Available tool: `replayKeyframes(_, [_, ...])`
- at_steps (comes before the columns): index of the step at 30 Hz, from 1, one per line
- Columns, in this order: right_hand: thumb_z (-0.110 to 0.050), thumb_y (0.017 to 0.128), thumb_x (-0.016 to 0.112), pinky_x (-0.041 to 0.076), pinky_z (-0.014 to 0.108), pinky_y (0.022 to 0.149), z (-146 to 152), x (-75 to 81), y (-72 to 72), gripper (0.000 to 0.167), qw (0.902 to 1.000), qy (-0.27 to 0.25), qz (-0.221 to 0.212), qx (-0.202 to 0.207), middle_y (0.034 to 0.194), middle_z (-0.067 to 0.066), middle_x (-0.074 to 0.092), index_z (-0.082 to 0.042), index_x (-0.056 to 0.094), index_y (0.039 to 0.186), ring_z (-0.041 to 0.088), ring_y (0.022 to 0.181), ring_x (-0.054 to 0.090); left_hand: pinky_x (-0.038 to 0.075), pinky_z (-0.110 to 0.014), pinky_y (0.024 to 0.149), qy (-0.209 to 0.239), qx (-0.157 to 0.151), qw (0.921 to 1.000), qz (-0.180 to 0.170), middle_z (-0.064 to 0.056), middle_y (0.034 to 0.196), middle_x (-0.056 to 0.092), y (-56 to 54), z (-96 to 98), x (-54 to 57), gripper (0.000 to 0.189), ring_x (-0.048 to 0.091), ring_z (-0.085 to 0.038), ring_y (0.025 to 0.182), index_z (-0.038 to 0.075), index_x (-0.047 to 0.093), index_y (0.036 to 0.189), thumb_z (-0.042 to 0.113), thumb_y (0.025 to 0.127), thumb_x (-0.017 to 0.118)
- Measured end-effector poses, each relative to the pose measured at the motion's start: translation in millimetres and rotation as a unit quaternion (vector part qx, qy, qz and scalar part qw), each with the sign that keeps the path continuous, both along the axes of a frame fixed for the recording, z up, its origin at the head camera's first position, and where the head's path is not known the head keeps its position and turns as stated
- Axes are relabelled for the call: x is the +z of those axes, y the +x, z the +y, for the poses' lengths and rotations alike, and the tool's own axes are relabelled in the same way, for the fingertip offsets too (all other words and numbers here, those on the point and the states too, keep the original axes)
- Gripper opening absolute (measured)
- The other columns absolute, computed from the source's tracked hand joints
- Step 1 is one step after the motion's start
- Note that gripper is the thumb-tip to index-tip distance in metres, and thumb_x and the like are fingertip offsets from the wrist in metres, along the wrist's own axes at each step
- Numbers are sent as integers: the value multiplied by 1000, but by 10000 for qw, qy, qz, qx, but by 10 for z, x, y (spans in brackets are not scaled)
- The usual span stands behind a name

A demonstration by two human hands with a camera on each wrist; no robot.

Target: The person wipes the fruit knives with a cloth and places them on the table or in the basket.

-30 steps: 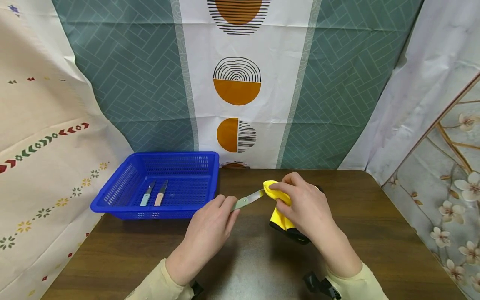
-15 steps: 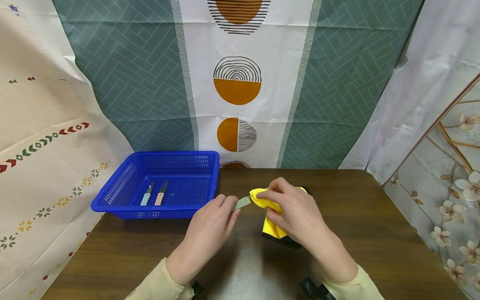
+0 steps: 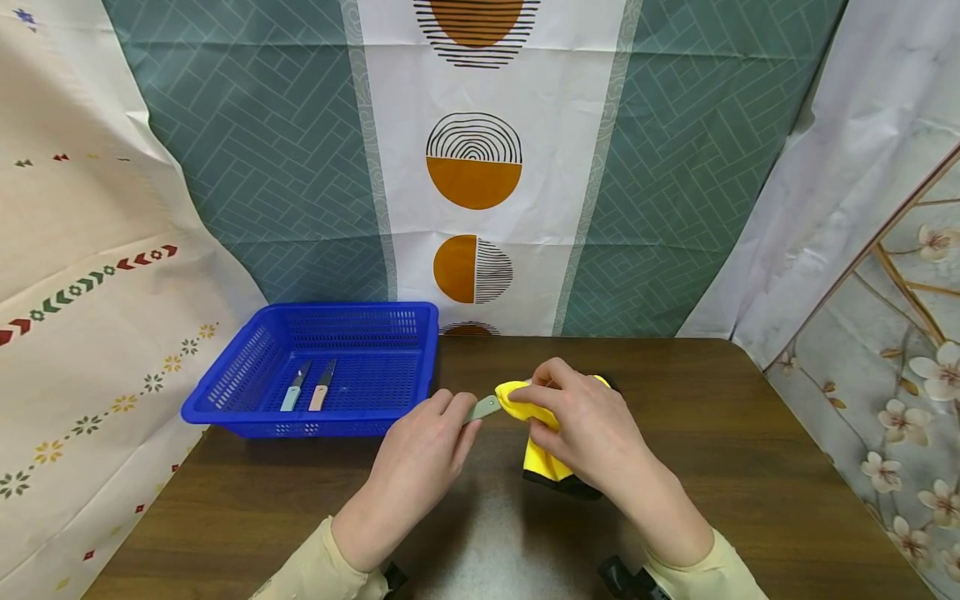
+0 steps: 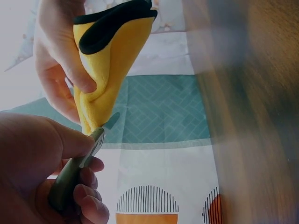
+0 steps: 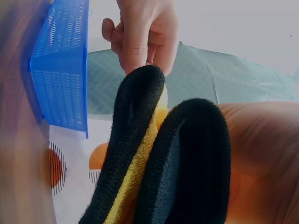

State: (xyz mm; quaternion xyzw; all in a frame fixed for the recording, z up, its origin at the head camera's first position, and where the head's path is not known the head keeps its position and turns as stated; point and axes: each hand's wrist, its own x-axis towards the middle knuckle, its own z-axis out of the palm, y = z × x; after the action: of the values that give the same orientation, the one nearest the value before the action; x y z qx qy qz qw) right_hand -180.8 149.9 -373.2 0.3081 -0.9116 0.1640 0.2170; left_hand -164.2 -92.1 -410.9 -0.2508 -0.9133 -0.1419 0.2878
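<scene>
My left hand (image 3: 425, 446) grips the pale green handle (image 3: 483, 407) of a small knife above the table. Folded round the knife's blade is a yellow cloth (image 3: 546, 460) with black edging, which my right hand (image 3: 592, 421) pinches between thumb and fingers. The cloth hides most of the blade. In the left wrist view the cloth (image 4: 112, 60) hangs folded, its near end touching the top of the handle (image 4: 65, 183). The right wrist view has the cloth's black edges (image 5: 191, 154) up close, with my left hand (image 5: 145, 35) behind them.
A blue perforated basket (image 3: 225, 414) stands at the table's back left. In it lie a knife with a light blue handle (image 3: 290, 399) and one with a pink handle (image 3: 318, 398). Patterned cloth (image 3: 480, 275) hangs behind the brown table (image 3: 720, 417).
My right hand has slid the cloth leftward along the blade to the handle, covering the part of the blade that showed before. The left hand has stayed in place.
</scene>
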Motion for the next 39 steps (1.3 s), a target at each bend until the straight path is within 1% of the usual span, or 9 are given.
replayKeyframes(6, [-7,84,93,52,37,67,10,7,-5,41,10000,5,-14,4,115,0,64,-24,86,120,18,83,64,47,-27,57,0,-15,10000,11,0,90,61,4,5,6,23,51,-13,69,10,72,117,22,101,84])
replayKeyframes(12, [-7,84,92,53,39,69,31,3,-29,39,9999,1,109,-18,113,0,65,-24,86,120,18,83,67,48,-28,58,-4,-3,10000,29,-1,90,62,9,9,13,23,52,-14,70,10,72,117,22,101,84])
replayKeyframes(20, [-8,84,93,52,39,69,71,2,-53,40,9999,-2,23,-138,114,0,64,-24,86,120,18,80,64,48,-28,57,-16,0,10000,77,-1,89,61,9,5,12,23,52,-14,69,9,72,117,21,101,84])
replayKeyframes(28, [-5,84,91,51,39,69,115,-4,-78,41,9997,-103,16,-235,112,0,64,-24,86,120,17,78,62,46,-28,57,-31,37,10000,4,2,89,60,-3,-3,4,22,51,-13,69,11,72,118,23,103,82])
replayKeyframes(35, [-4,85,86,50,41,70,151,-10,-104,39,9992,-174,-33,-359,111,0,64,-23,86,120,17,78,61,46,-30,56,31,-5,9999,145,1,88,59,0,-8,0,23,51,-14,69,10,72,116,19,100,85])
replayKeyframes(39, [-5,85,86,51,42,71,175,-15,-122,38,9988,-213,-71,-427,112,1,64,-22,86,120,19,79,62,46,-29,56,16,-6,9999,170,1,87,59,5,-8,6,22,51,-14,68,10,72,116,19,100,84])
